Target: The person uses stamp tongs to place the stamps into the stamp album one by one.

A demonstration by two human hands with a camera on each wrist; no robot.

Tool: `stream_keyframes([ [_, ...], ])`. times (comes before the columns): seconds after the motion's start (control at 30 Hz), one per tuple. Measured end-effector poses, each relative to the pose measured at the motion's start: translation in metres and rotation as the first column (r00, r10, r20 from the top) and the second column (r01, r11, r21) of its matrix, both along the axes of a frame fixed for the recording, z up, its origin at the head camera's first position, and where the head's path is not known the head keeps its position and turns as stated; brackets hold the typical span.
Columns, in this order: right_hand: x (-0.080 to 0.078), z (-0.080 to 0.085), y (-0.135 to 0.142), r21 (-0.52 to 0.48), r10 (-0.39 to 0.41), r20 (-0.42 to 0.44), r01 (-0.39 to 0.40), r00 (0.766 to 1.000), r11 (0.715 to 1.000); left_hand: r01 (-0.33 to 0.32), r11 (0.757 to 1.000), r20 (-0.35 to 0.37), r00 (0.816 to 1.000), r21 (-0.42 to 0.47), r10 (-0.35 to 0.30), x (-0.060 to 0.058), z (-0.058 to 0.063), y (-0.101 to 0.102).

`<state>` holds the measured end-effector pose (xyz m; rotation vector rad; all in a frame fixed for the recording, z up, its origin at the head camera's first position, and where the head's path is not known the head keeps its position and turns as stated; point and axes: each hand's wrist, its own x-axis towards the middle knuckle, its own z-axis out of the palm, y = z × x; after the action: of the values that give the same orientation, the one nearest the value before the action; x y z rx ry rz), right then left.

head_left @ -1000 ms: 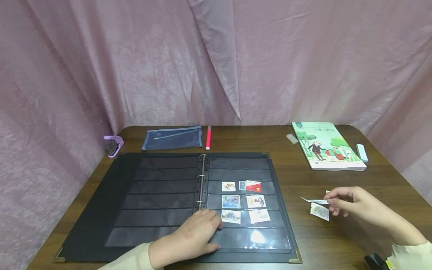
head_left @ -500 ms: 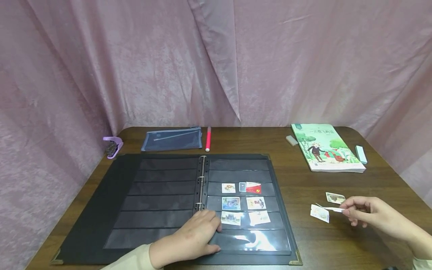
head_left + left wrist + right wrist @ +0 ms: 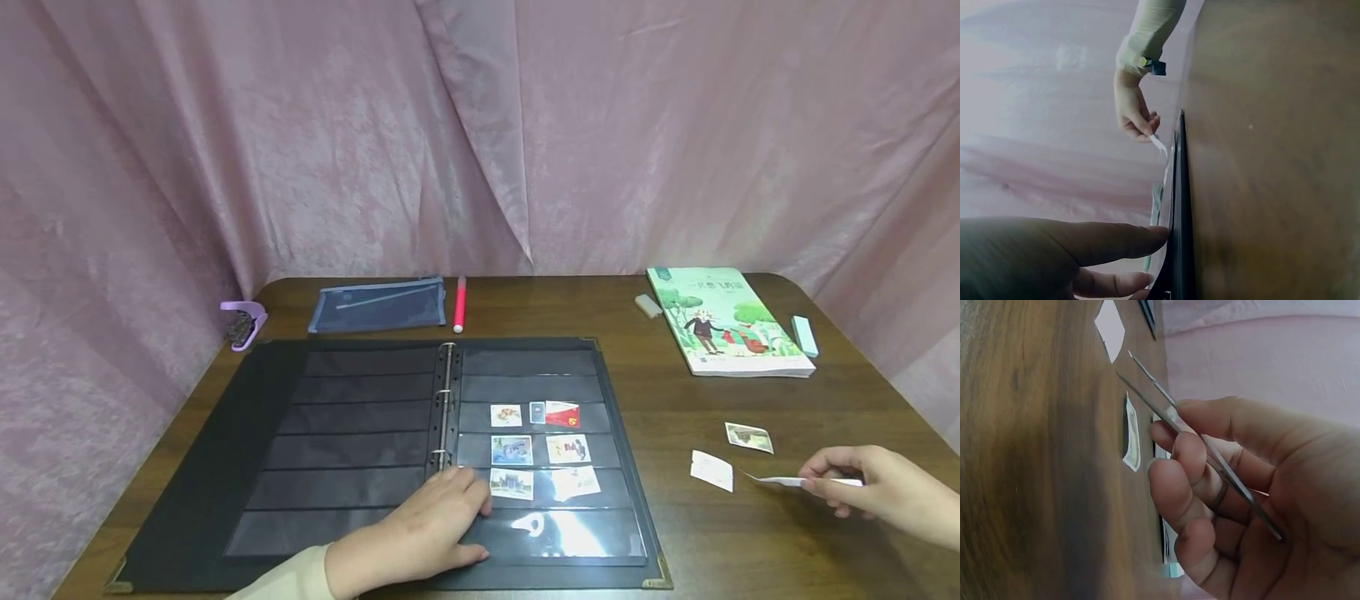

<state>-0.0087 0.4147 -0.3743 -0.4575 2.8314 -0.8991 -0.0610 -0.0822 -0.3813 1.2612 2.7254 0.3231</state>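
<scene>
My right hand (image 3: 873, 492) pinches a pair of slim tweezers (image 3: 783, 481) between thumb and fingers, tips toward the left. In the right wrist view the tweezers (image 3: 1225, 472) have their tips apart, with nothing between them. Just left of the tips lies a stamp (image 3: 711, 471) that looks nearly white. A stamp with a brownish picture (image 3: 748, 437) lies above the tweezers on the table. My left hand (image 3: 420, 525) rests on an open black stamp album (image 3: 217, 467), near its ring spine. Several stamps, among them a blue one (image 3: 512, 450), sit in the right page's clear strips.
At the back right lie a green-covered book (image 3: 731, 325), an eraser (image 3: 648, 307) and a pale blue-white block (image 3: 804, 337). Behind the album are a blue zip pouch (image 3: 378, 306) and a pink marker (image 3: 460, 305). A purple clip-like object (image 3: 247, 325) sits at the left edge.
My right hand has drawn back to the right and lower with the tweezers, uncovering the brownish stamp. The white-looking stamp showed a faint picture before. My left hand stays on the album.
</scene>
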Motion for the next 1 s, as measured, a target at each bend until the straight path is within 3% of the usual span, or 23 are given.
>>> stream_keyframes([
  [0.23,-0.002,0.001,0.002,0.013,0.000,0.049,0.000,0.999,1.000,-0.016,1.000,0.061,0.998,0.026,0.014,-0.001,0.002,-0.001],
  [0.57,-0.008,-0.002,0.001,-0.094,0.051,0.138,-0.038,0.989,0.995,0.013,0.999,0.028,1.000,0.033,-0.014,-0.002,-0.002,-0.001],
  [1.0,-0.015,-0.007,-0.009,-0.112,0.066,0.146,-0.049,0.987,0.993,0.038,0.999,0.019,0.999,0.034,-0.039,-0.003,-0.004,-0.001],
])
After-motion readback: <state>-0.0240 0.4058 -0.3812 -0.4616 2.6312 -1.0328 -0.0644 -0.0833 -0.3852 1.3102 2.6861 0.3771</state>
